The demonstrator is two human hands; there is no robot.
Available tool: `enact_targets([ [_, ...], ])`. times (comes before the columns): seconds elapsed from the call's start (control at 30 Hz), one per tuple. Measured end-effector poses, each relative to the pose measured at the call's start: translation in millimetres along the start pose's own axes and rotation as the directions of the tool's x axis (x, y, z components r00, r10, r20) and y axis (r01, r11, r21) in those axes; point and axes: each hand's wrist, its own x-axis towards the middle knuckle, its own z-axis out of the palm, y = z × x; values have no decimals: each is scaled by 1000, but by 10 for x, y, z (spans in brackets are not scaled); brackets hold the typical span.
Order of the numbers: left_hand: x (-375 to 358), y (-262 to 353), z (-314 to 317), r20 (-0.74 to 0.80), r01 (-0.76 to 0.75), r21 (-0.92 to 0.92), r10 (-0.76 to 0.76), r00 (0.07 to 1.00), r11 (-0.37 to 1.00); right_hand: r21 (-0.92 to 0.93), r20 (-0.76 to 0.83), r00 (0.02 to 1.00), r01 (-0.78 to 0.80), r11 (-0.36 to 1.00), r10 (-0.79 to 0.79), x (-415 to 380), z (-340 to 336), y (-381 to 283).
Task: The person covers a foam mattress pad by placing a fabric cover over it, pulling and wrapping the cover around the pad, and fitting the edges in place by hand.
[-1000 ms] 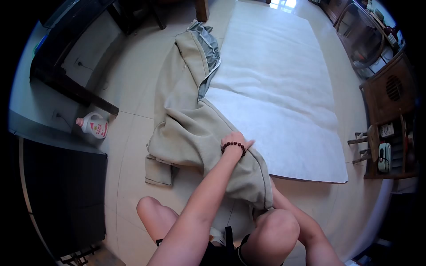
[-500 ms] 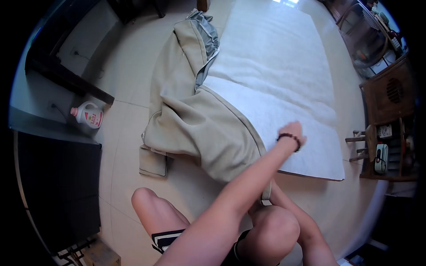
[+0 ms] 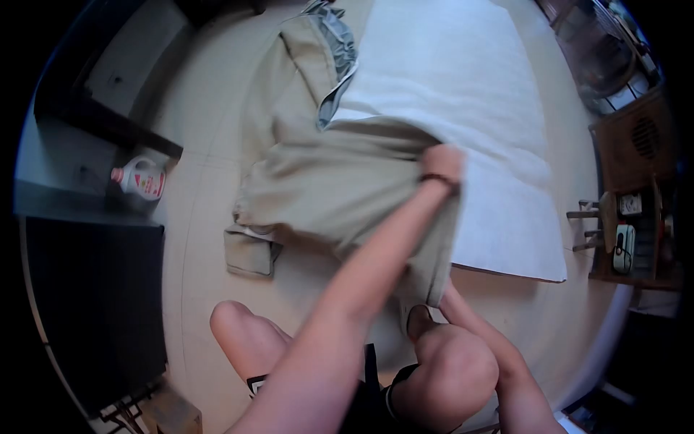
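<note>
A large beige fabric cover (image 3: 318, 188) with a blue-grey lining (image 3: 337, 43) is partly drawn over a white padded slab (image 3: 499, 210) on the floor. My left hand (image 3: 442, 163), with a dark bead bracelet at the wrist, is closed on the cover's edge above the slab. Down by my knee, my right hand (image 3: 446, 291) is at the cover's lower corner, its fingers mostly hidden by the cloth. Between the two hands the edge runs nearly straight. Part of the slab's near-left side lies beneath the fabric.
A white jug with a pink cap (image 3: 141, 179) stands at left by the wall, above a black cabinet (image 3: 94, 304). On the right are a small wooden stool (image 3: 606, 226) and a wooden cabinet (image 3: 627, 170). A cardboard box (image 3: 172, 414) sits lower left.
My left hand has moved up and left from over the bare slab and now grips the cover's edge. That edge has shifted right over the slab. My right hand is slightly higher.
</note>
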Motion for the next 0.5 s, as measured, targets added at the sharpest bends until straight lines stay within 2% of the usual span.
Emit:
enact_targets([
  [0.03,63,422,71,-14,-80,-108,79,997,991,-1,1,1000,6,1000,-6,-11,5,-2],
  [0.07,-14,779,99,14,13,-414,-8,1000,910,-6,-2,1000,14,1000,-15,-28,-4,-17],
  [0.1,-106,912,208,152,18,-522,72,986,853,4,-12,1000,25,1000,-25,-59,-26,-36],
  [0.13,-293,836,148,226,-156,-543,322,919,826,6,-19,999,32,999,-32,-91,-46,-39],
  [0.17,-518,689,5,419,-75,-483,306,855,872,5,-21,999,34,999,-34,-97,-40,-32],
  [0.2,-675,546,-49,610,19,-279,161,776,960,7,-27,999,42,999,-42,-131,-59,-29],
  [0.23,-876,354,-475,564,-46,-230,172,807,972,9,-31,998,49,999,-49,-164,-79,-25],
  [0.27,-1006,98,-652,430,-108,-178,176,886,978,11,-35,998,55,998,-54,-192,-91,-19],
  [0.33,-1243,-339,-1226,313,-43,-10,44,949,999,23,-55,996,72,997,-70,-261,-145,12],
  [0.4,-1449,-710,-1565,56,57,272,-75,996,961,26,-73,995,70,997,-68,-294,-164,37],
  [0.47,-1513,-1012,-1673,301,186,405,-322,897,895,20,-81,994,74,997,-73,-303,-159,48],
  [0.5,-1547,-1127,-1546,296,190,404,-324,899,895,18,-83,994,76,997,-74,-310,-163,59],
])
